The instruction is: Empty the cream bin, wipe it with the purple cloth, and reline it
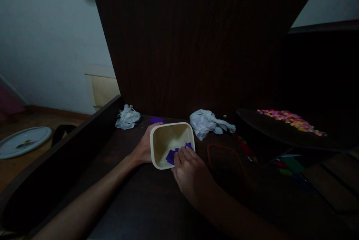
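Observation:
A cream plastic container (171, 139) with rounded corners is tilted so that its open mouth faces me. My left hand (145, 144) grips it from the left side, fingers partly hidden behind it. In my right hand (187, 167) is a purple cloth (171, 156), pinched and pressed at the container's lower right rim, with part of it inside. Another purple piece (157, 120) lies behind the container, partly covered by it.
Crumpled whitish plastic bags lie at the left (128, 117) and right (209, 123) by the dark wooden back panel (179, 45). A dark raised surface (260, 124) at right bears many small colourful pieces (291, 120). A raised dark side board (70, 157) edges the left.

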{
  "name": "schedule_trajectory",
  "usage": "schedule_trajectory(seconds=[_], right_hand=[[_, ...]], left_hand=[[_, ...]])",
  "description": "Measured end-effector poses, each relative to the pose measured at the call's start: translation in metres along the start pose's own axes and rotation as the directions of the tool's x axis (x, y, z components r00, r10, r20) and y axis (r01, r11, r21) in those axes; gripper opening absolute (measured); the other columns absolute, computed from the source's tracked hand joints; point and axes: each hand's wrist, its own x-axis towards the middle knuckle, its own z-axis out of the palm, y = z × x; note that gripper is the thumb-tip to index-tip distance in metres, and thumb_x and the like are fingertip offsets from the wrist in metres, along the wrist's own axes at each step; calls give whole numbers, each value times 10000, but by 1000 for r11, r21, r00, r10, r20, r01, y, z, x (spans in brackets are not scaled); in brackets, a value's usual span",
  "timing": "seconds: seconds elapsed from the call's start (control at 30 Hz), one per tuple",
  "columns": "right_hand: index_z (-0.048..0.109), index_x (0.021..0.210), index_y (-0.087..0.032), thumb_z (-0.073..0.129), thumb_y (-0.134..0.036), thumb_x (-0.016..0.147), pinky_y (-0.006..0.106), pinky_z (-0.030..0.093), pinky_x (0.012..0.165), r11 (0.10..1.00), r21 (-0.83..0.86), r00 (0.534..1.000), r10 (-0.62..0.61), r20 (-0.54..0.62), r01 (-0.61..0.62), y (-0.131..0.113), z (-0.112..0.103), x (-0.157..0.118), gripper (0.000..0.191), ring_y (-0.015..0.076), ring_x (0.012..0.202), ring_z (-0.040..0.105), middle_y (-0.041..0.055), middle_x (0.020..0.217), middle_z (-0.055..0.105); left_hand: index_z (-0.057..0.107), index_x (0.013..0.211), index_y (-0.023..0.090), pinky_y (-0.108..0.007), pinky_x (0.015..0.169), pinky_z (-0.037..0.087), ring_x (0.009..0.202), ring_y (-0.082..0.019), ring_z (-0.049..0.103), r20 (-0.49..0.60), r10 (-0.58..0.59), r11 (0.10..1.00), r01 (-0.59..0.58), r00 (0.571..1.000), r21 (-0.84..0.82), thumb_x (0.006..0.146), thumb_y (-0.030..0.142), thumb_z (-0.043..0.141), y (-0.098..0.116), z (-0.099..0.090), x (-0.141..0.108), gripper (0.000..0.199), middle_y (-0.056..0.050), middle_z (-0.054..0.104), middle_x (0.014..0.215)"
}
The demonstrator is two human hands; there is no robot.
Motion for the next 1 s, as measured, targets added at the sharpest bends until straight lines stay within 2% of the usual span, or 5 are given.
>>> schedule_trajectory(seconds=[0.2,0.47,0.67,0.9,1.0], right_hand=[[736,1217,-58,523,-42,939,377,615,885,997,-67,994,-37,-101,30,-8,-1,-6,351,276,1003,758,202,1095,786],[740,1179,2,654,-215,933,464,570,962,990,20,953,128,273,-138,-13,-8,9,338,359,1117,728,311,1193,728],[704,1197,34,730,-611,831,499,508,1028,965,237,847,-29,531,-115,-3,-40,28,743,407,1133,689,304,1169,726],[464,1476,109,802,-755,640,546,335,1202,939,322,808,-99,581,-117,5,-24,49,1249,491,1442,434,387,1515,455],[359,1536,118,775,-784,659,518,306,1227,955,283,747,-128,652,-84,5,-23,56,1325,481,1484,371,379,1582,355]], left_hand=[[398,1499,189,-621,1160,458,1400,-416,518,12,-47,999,48,999,-13,716,425,891,5,-1,-1,955,-226,512,1490],[326,1550,194,-611,1169,440,1404,-433,515,23,71,997,-72,997,39,705,415,896,9,0,4,1043,-240,508,1492],[216,1598,272,-656,1132,462,1383,-439,531,26,163,985,-164,986,55,756,511,843,15,0,9,1077,-210,534,1461],[235,1585,254,-687,1156,409,1394,-427,511,32,184,982,-185,982,43,750,436,874,19,3,6,1068,-226,520,1448],[206,1590,265,-692,1157,405,1407,-427,498,47,171,983,-174,984,55,756,452,870,18,2,4,1083,-229,510,1453]])
